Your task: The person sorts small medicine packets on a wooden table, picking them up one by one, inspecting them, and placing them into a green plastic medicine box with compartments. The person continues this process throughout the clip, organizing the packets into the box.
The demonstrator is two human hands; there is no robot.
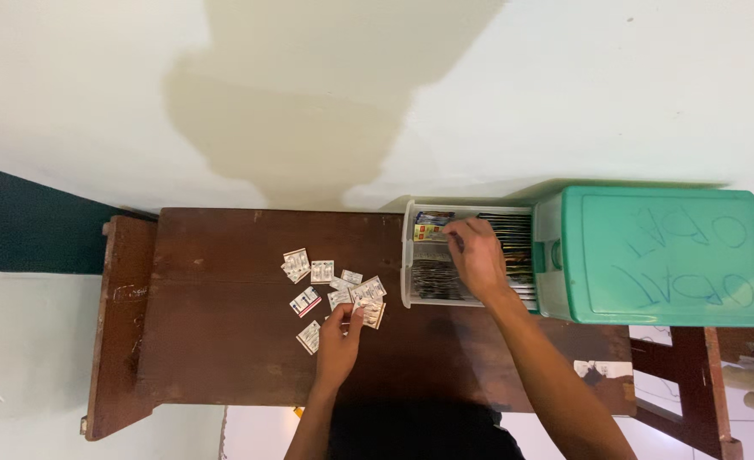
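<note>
Nearest the camera, at the bottom edge, is the dark clothing of the person, whose two bare forearms reach forward over a dark brown wooden desk (224,341). The left hand (340,336) rests on the desk with its fingers drawn together on a small white packet (368,313), pinched at the fingertips. Just beyond and to the left of this hand lies a loose scatter of small white packets (322,285), some touching one another, one with a red stripe; another single packet lies just left of the wrist. Well to the right, the right hand (477,255) reaches into an open clear plastic drawer (406,255), pulled out from a green plastic storage box (658,255) that stands at the desk's right end. The fingers of this hand are bent down onto the rows of packets (432,279) standing packed in the drawer; whether they grip one cannot be told. Colourful packets show just left of its fingertips. Behind the desk is a pale wall with a large darker stain.
</note>
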